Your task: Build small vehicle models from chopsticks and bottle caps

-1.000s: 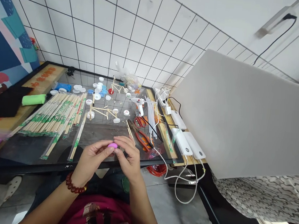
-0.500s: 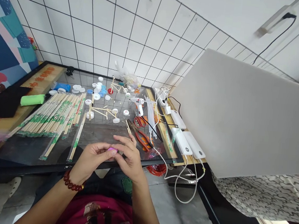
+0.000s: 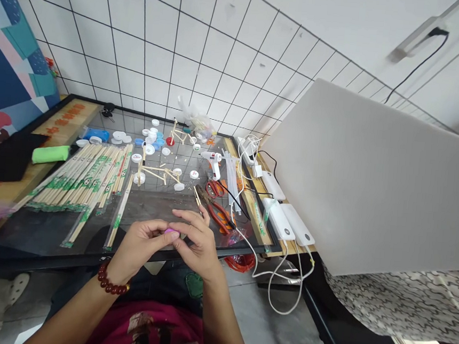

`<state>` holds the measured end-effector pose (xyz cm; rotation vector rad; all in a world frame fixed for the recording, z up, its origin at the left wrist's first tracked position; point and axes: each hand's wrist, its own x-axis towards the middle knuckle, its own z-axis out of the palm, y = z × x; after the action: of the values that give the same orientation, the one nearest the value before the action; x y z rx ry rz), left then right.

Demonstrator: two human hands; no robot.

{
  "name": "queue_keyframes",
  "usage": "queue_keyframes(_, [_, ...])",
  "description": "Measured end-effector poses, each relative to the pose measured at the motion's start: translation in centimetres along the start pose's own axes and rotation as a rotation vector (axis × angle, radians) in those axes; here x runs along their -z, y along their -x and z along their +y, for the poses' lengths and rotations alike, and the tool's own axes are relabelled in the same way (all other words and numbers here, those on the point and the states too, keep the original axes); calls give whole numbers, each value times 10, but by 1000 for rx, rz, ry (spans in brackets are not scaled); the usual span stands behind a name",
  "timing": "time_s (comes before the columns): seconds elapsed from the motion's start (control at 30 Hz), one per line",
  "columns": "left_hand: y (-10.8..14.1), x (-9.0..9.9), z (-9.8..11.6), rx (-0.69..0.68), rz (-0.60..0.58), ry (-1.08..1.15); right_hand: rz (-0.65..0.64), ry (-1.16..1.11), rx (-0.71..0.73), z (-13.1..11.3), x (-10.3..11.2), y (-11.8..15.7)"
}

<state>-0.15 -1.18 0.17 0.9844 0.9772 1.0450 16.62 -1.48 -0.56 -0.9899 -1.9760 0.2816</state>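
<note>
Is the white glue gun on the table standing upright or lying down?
Upright. The glue gun stands on the glass table with its handle pointing down and its nozzle pointing left, beside the red-handled scissors.

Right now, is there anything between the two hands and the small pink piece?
Nothing visible. The pink piece is pinched directly between the fingertips of the left hand and the right hand, above the near edge of the glass table.
</note>
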Motion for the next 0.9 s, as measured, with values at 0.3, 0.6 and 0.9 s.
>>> queue_keyframes(0.3, [-1, 1, -4, 79, -4, 82, 2, -2, -32, 1, -1, 2])
queue_keyframes(0.6, [1, 8, 3, 167, -1, 258, 44, -80, -98, 7, 1, 1])
queue_keyframes(0.9, [1, 5, 4, 181, 35, 223, 59, -72, -94, 8, -5, 2])
